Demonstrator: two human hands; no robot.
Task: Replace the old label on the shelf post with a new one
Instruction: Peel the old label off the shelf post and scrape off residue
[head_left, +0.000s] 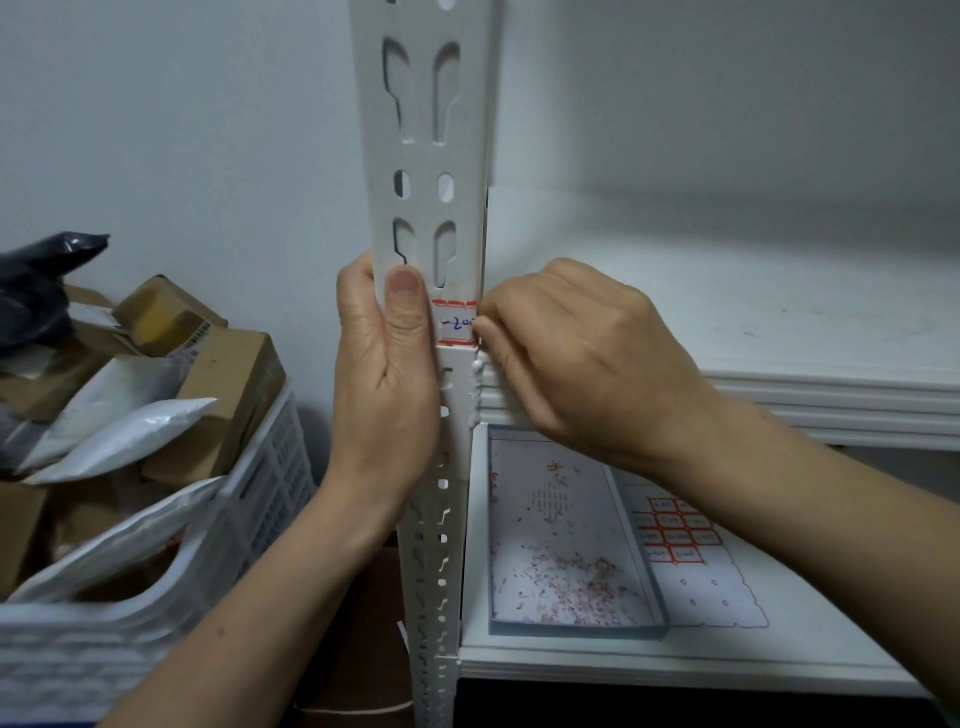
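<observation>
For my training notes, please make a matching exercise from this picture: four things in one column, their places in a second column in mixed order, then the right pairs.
1. left hand
2. label
3. tray of scraps
4. white crate

a. left of the shelf post, holding parcels
b. stuck on the post
c. gripping the post
d. on the lower shelf

Pairs: 1-c, 2-b, 3-d, 4-a

The white shelf post (423, 171) bears a white label (456, 323) edged red with blue handwriting, near right a blue-grey tray (576, 630) speckled with red scraps lies beside a white label sheet (711, 587) gridded in red, and left are brown boxes (228, 395), a black bag (36, 280) and a white slotted crate (260, 467).
</observation>
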